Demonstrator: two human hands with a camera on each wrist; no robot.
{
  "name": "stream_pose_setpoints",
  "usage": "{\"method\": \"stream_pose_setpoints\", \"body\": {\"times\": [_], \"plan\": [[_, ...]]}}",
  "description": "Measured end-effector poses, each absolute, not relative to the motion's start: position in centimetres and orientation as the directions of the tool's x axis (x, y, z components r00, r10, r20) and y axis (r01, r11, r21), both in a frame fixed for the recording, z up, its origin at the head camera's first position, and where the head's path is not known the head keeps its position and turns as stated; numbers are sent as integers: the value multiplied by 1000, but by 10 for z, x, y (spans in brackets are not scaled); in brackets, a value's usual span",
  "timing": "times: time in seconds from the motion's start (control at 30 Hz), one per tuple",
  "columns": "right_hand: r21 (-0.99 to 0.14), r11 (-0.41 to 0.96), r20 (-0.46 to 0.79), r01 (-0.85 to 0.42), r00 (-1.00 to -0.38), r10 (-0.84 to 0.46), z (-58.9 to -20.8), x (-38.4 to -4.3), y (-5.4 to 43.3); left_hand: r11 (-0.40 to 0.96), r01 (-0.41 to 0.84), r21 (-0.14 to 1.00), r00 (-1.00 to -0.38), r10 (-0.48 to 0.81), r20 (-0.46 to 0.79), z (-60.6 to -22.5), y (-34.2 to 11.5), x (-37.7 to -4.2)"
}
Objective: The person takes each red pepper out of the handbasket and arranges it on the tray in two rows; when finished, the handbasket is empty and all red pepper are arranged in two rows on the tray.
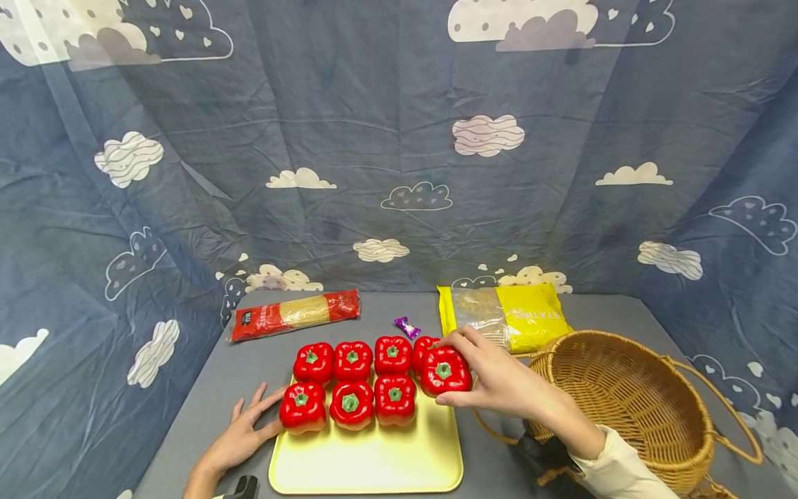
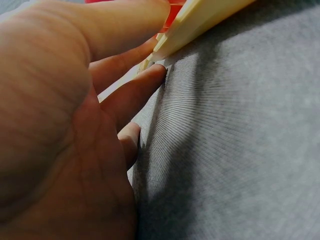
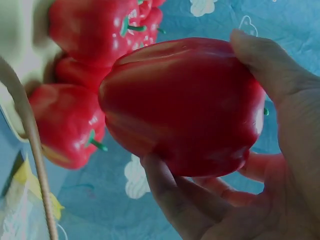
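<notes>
My right hand [image 1: 499,374] grips a red bell pepper [image 1: 446,374] with a green stem, thumb on one side and fingers on the other. The right wrist view shows this bell pepper [image 3: 182,107] large, lifted in the hand with other peppers behind it. In the head view it partly hides another red pepper [image 1: 422,350]. Several more red bell peppers [image 1: 352,405] stand in two rows on a pale yellow tray [image 1: 368,468]. At the tray's left edge is my left hand [image 1: 240,436], fingers spread, fingertips right at the rim and close to the front-left pepper [image 1: 303,409].
A woven wicker basket [image 1: 630,402] with rope-like handles stands right of the tray, under the right forearm. Behind the tray lie a red noodle packet [image 1: 296,315], a small purple-wrapped sweet [image 1: 408,327] and a yellow bag [image 1: 530,315]. A cloud-patterned cloth [image 1: 349,138] hangs behind the table.
</notes>
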State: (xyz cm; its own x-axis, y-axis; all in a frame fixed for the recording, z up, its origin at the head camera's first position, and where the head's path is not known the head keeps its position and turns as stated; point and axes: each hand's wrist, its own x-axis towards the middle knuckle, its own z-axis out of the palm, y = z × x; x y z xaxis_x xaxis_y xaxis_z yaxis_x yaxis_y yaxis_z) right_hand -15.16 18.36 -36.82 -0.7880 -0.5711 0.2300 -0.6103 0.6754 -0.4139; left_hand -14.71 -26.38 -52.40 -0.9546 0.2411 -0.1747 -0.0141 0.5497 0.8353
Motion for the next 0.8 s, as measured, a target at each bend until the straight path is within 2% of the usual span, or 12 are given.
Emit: {"method": "stream_pose_setpoints", "body": {"times": [0.23,0.6,0.8], "plan": [[-425,669,217,-610,-786,-579,-383,-151,179,558,-25,830,-953,236,-187,-524,-263,-149],[-314,738,187,-598,-801,-569,-398,-152,176,550,-25,835,-951,244,-189,-526,-264,-148],[-322,733,205,-599,-800,-564,-402,-153,174,547,-19,837,-951,248,-184,-524,-264,-148]]}}
